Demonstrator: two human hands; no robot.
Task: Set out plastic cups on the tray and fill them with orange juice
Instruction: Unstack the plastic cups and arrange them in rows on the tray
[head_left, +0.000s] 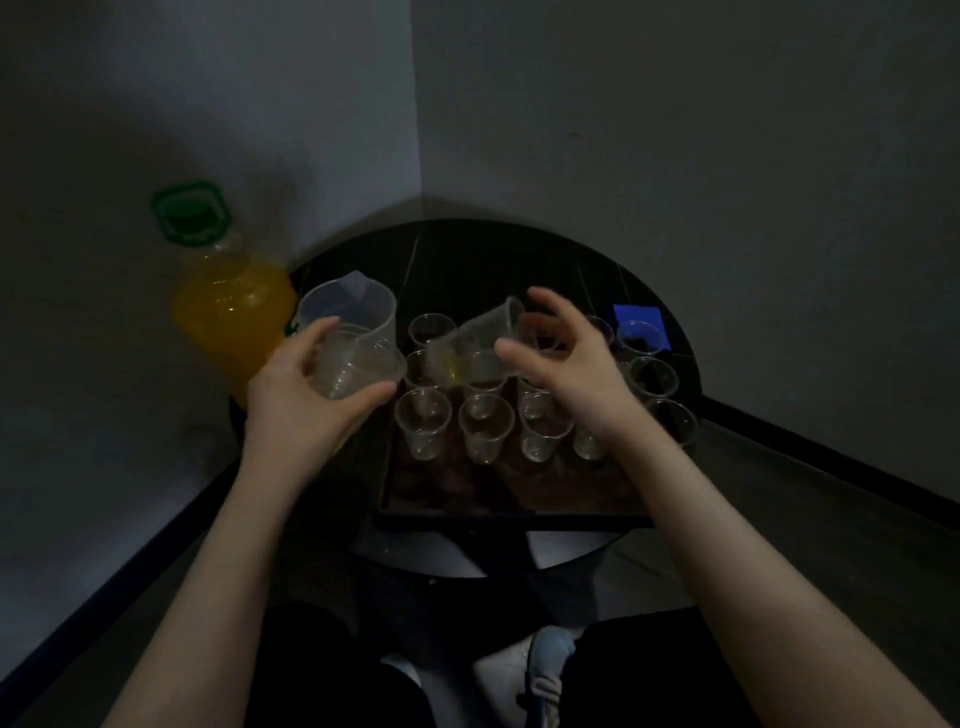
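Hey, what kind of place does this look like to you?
Probably a dim corner of a plain indoor room, not a proper kitchen: bare walls meet behind a small round dark table, a tray of clear plastic cups sits on it, and a big orange juice bottle stands alongside.

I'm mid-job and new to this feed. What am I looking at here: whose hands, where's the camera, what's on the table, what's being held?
There is no machine: a person works with bare hands, and the single camera sits on their head, looking down. A round dark table in a wall corner bears a dark rectangular tray with many clear plastic cups standing upright. The left hand grips a stack of clear cups. The right hand holds one clear cup tilted on its side above the tray. Left of them stand a clear plastic jug and a big orange juice bottle with a green cap.
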